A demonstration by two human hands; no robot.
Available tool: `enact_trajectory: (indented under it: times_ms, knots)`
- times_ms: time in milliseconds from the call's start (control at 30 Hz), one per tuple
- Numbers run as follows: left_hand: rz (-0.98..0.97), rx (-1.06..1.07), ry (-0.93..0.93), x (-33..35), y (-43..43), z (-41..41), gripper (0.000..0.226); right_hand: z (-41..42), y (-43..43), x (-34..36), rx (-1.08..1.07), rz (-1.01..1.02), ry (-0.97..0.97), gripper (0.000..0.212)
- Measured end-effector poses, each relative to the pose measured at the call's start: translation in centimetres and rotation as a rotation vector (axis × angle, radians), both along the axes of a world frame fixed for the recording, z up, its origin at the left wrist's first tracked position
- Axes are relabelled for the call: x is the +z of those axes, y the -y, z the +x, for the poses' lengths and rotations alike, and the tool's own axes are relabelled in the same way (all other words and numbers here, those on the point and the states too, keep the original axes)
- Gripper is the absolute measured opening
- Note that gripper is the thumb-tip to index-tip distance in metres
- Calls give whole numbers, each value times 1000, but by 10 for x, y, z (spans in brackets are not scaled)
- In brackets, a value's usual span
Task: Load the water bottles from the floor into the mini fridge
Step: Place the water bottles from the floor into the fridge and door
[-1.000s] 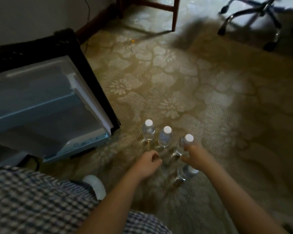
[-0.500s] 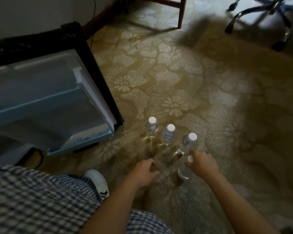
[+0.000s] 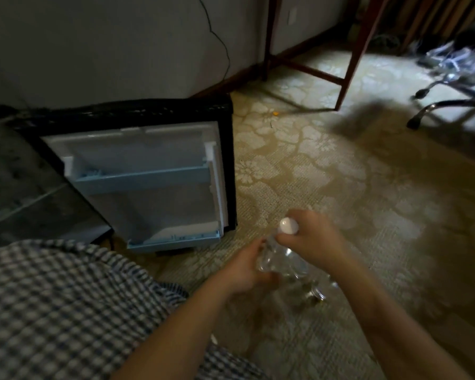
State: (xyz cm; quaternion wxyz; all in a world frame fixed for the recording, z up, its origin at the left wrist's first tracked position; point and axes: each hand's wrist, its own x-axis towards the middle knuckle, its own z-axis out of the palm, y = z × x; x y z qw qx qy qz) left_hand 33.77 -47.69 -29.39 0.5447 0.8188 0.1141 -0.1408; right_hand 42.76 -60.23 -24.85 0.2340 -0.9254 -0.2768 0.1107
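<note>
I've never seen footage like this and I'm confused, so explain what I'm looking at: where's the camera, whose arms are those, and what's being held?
There is no machine here: a person works with bare hands. Every picture comes from one wide-angle camera worn on the head, looking forward and down, so the arms reach in from below. The checked cloth at lower left is the person's clothing. The floor is patterned carpet. At left a mini fridge door stands open, its shelves showing. The right hand has its grip round the neck of a clear water bottle, just under the white cap; the left hand cups the bottle's body.
</note>
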Motion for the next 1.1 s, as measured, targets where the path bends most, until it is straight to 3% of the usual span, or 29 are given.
enact_trajectory:
  times_ms: [100, 233, 533, 700, 900, 1100]
  knots:
    - [-31, 55, 77, 23, -30, -1, 67, 0, -36, 34, 83, 69, 50, 27]
    - [41, 185, 116, 42, -78, -12, 80, -9, -87, 67, 197, 175, 90, 29]
    - [248, 396, 263, 66, -177, -49, 50, -42, -196, 78, 384, 293, 122, 29]
    - [272, 408, 155, 47, -233, -63, 34, -54, -244, 48, 389, 229, 128, 35]
    - [329, 397, 37, 16, -278, -80, 56, -70, -285, 5, 386, 161, 74, 44]
    - [327, 446, -61, -14, -302, -79, 56, -75, -310, -34, 391, 173, 2, 43]
